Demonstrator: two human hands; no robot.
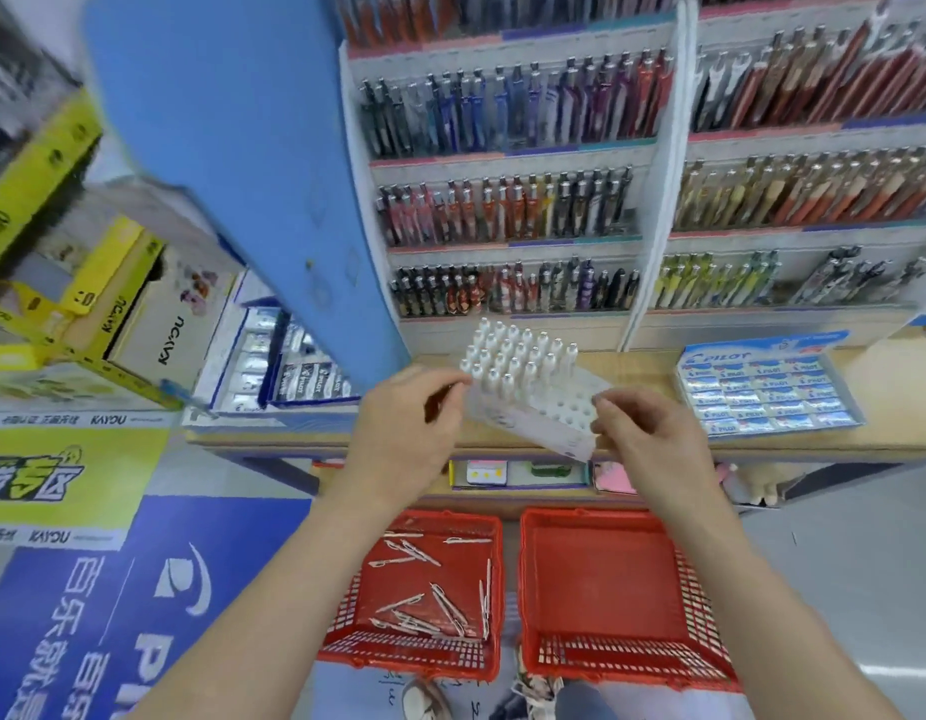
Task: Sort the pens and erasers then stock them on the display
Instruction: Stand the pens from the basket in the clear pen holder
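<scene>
**Head view, restocking at a stationery display.** A white perforated plastic pen holder (546, 415) is held tilted in the air just above the front of a light wooden shelf (637, 379), between the two hands. The left hand (403, 433) pinches the left end of the pen holder with curled fingers and thumb. The right hand (653, 444) pinches its near right corner in the same way. White capped pens (518, 356) stand upright in the holes of the far and left part of the pen holder, while the holes nearest the right hand show open. Lower in the view, two red plastic mesh baskets sit side by side. The left basket (408, 662) contains loose pale pens (445, 605) lying scattered at various angles, and the right basket (606, 579) stands just beside it. On the shelf to the right rests a blue-and-white carton of wrapped erasers (767, 392), apart from the pen holder. Behind rise tiered racks of coloured pens (502, 210).
</scene>
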